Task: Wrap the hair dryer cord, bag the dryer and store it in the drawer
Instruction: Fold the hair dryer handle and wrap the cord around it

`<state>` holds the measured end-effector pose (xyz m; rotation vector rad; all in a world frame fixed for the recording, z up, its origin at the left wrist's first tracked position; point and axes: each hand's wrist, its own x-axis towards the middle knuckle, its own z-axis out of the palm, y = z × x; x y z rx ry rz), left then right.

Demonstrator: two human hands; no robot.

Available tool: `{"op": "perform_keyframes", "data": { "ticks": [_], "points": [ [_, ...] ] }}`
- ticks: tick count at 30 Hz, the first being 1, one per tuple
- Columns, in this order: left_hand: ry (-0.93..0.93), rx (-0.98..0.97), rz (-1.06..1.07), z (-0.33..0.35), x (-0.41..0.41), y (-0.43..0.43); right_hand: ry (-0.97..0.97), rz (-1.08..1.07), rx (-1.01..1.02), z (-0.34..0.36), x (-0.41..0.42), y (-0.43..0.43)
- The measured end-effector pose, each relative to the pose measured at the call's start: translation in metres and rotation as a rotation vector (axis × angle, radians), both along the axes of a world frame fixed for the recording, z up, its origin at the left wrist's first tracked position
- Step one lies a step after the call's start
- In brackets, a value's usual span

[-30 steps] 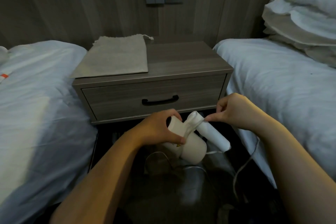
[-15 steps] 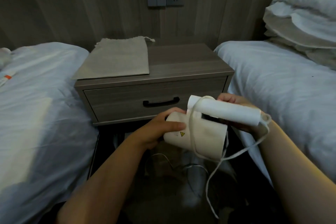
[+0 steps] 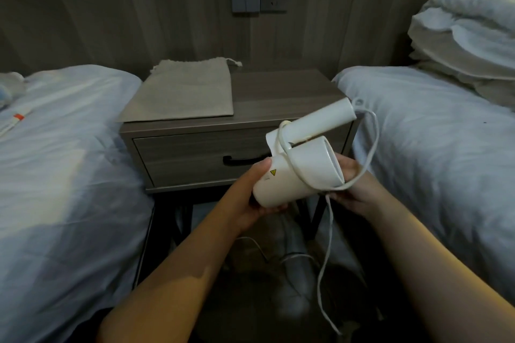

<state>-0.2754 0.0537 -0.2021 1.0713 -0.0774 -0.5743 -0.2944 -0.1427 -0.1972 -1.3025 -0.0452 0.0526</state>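
Person's got the white hair dryer up in front of the nightstand, handle folded against the barrel and pointing up-right. Left hand is wrapped around the back end of the barrel, thumb by the yellow warning sticker. Right hand is behind the nozzle end, fingers closed on the cord, w/ one loop around the body and the rest dangling down to the floor. Grey drawstring bag lies flat on the nightstand, drawer shut.
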Motion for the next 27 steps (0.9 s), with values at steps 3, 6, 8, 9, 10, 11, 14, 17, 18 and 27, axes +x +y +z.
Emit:
{"op": "perform_keyframes", "data": {
  "ticks": [3, 6, 8, 9, 10, 11, 14, 17, 18, 27],
  "points": [
    [-0.037, -0.012, 0.023, -0.001, 0.003, 0.0, 0.021, -0.039, -0.138, -0.004, 0.001, 0.006],
    [-0.056, -0.022, 0.061, 0.0, 0.005, 0.0, 0.003, -0.037, -0.362, -0.006, 0.0, 0.012],
    [-0.048, -0.012, 0.116, 0.001, 0.006, 0.0, 0.023, -0.017, -0.506, -0.005, -0.003, 0.013],
    [-0.04, 0.005, 0.157, 0.002, 0.008, -0.001, 0.029, 0.004, -0.553, -0.005, -0.005, 0.013],
    [-0.03, 0.023, 0.204, 0.003, 0.009, -0.001, 0.03, 0.026, -0.578, -0.005, -0.005, 0.014],
    [-0.023, 0.036, 0.253, 0.003, 0.01, -0.003, 0.036, 0.051, -0.581, -0.003, -0.007, 0.015],
    [-0.023, 0.055, 0.351, 0.002, 0.01, -0.006, 0.092, 0.111, -0.548, 0.002, -0.01, 0.019],
    [-0.064, 0.133, 0.388, 0.001, 0.008, -0.009, 0.148, 0.104, -0.547, 0.008, -0.014, 0.025],
    [-0.091, 0.171, 0.395, 0.002, 0.007, -0.009, 0.162, 0.079, -0.548, 0.009, -0.014, 0.027],
    [-0.481, 0.454, 0.569, 0.015, 0.002, -0.008, 0.197, 0.047, -0.552, 0.01, -0.015, 0.027]
  ]
}}
